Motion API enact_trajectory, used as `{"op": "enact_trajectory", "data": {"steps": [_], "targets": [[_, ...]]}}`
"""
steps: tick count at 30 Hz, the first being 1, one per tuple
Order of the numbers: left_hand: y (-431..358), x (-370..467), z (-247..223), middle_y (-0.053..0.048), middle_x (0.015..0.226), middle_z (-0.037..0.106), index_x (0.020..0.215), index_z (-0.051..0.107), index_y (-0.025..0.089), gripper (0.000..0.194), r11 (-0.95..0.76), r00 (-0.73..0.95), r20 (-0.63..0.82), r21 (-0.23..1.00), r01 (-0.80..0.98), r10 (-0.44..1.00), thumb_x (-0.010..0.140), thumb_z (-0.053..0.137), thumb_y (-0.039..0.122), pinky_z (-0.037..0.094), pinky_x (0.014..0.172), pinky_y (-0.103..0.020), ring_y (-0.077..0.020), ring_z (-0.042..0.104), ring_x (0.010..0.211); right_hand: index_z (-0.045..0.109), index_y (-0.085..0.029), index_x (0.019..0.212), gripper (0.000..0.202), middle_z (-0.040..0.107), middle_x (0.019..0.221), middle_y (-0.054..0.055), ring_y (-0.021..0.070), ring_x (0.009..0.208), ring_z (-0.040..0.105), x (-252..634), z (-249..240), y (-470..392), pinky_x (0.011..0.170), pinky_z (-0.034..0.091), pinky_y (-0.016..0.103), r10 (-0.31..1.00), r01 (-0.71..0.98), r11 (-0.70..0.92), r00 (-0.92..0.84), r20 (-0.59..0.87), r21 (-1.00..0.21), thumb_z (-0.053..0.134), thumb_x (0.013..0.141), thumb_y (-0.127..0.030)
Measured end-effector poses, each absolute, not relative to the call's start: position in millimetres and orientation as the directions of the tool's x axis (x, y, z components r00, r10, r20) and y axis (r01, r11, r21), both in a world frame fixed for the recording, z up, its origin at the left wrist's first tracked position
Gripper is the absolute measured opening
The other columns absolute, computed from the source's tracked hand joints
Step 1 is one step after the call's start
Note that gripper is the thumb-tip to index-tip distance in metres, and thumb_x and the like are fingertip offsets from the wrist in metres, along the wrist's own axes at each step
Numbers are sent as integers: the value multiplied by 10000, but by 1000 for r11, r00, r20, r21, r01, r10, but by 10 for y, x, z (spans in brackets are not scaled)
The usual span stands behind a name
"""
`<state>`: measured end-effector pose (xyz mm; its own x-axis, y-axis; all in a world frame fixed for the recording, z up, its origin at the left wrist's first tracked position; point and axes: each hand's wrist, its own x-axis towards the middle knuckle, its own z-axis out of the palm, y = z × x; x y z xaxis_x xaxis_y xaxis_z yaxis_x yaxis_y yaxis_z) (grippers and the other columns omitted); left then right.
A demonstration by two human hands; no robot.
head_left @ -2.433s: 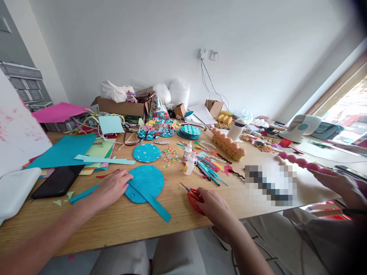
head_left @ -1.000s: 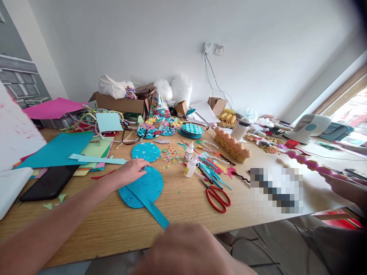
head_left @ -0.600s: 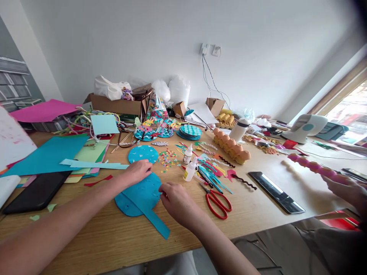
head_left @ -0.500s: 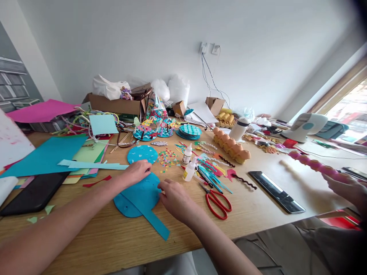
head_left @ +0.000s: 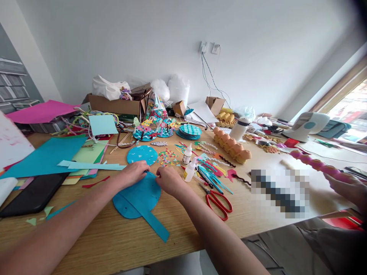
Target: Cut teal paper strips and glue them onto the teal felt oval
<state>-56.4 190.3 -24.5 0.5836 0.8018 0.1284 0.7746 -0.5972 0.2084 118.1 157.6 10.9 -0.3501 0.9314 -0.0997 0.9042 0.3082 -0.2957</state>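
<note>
A blue paper disc (head_left: 126,206) lies flat before me, and a blue paper strip (head_left: 155,225) crosses it towards the table's front edge. Over the disc's far edge, my left hand (head_left: 137,170) is closed in a pinch. My right hand (head_left: 170,180) pinches just beside it, fingertips close to the left ones. Between them shows a small blue paper piece (head_left: 151,174), mostly covered by the fingers. Just beyond sits another blue disc (head_left: 142,154) with pale scraps on it. Two white glue bottles (head_left: 189,170) stand right of my right hand, near red-handled scissors (head_left: 219,204).
Coloured paper sheets (head_left: 51,156) and a black phone-like slab (head_left: 31,194) lie at left. Confetti (head_left: 167,157), decorated discs and egg-carton strips (head_left: 232,145) spread across the back. At far right, another person's hand (head_left: 344,189) holds a pink egg-carton strip (head_left: 315,164).
My right hand has moved up and left from the disc's right edge to meet my left fingertips. A blue paper sliver now shows beyond my left forearm.
</note>
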Motion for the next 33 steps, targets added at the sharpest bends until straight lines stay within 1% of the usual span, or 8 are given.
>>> {"op": "enact_trajectory", "data": {"steps": [3,7,14,18,21,24,30,33], "targets": [[1915,-571,-264,-56,867,623,842,635,174,190,-601,586,132,193,776,799,775,477,92,429,729,-272,-192,588,838,659,-162,924,265,682,932,114,231,860,622,1142,44,1610,637,412,273,936,904,300,-340,-87,-305,466,743,-145],[1927,-570,-298,-59,827,625,799,634,168,181,-601,583,149,159,783,799,814,460,117,428,718,-280,-201,588,817,656,-170,927,262,681,934,98,213,891,610,1146,-73,1633,680,405,264,940,890,293,-335,-62,-350,467,748,-138],[1841,-544,-281,-49,751,597,741,601,161,250,-631,609,189,83,771,770,883,396,172,428,693,-288,-195,563,761,654,-190,895,220,683,902,58,176,864,606,1178,-138,1654,685,393,233,951,860,257,-307,-46,-441,473,772,-170],[1837,-558,-288,-51,755,595,749,593,160,245,-636,611,219,66,769,761,890,392,172,433,696,-300,-202,559,767,644,-196,919,233,672,938,62,183,899,593,1177,-137,1638,722,390,245,957,838,240,-288,-23,-491,461,778,-172],[1856,-599,-306,-59,802,606,796,596,158,222,-633,599,253,77,770,759,890,396,172,436,734,-312,-208,560,814,638,-201,945,231,664,963,61,188,927,582,1179,-137,1625,748,390,254,961,816,226,-276,-14,-532,476,780,-204],[1870,-644,-312,-62,852,616,841,599,163,217,-637,590,285,104,764,755,895,390,183,432,777,-316,-204,561,851,649,-196,931,215,668,947,50,176,904,583,1179,-128,1622,733,395,239,962,786,215,-274,-15,-580,499,788,-252],[1878,-671,-305,-53,865,627,827,603,178,205,-643,577,314,170,747,753,885,407,196,421,796,-309,-198,557,869,686,-175,879,186,685,789,16,133,706,589,1167,-110,1642,556,375,197,957,725,171,-284,-63,-668,552,766,-239],[1886,-661,-296,-47,841,633,811,606,181,196,-623,548,319,222,750,773,866,420,202,418,787,-313,-200,557,851,693,-161,866,177,679,764,12,119,670,573,1160,-132,1658,520,352,187,956,697,158,-284,-67,-700,570,753,-219]]}}
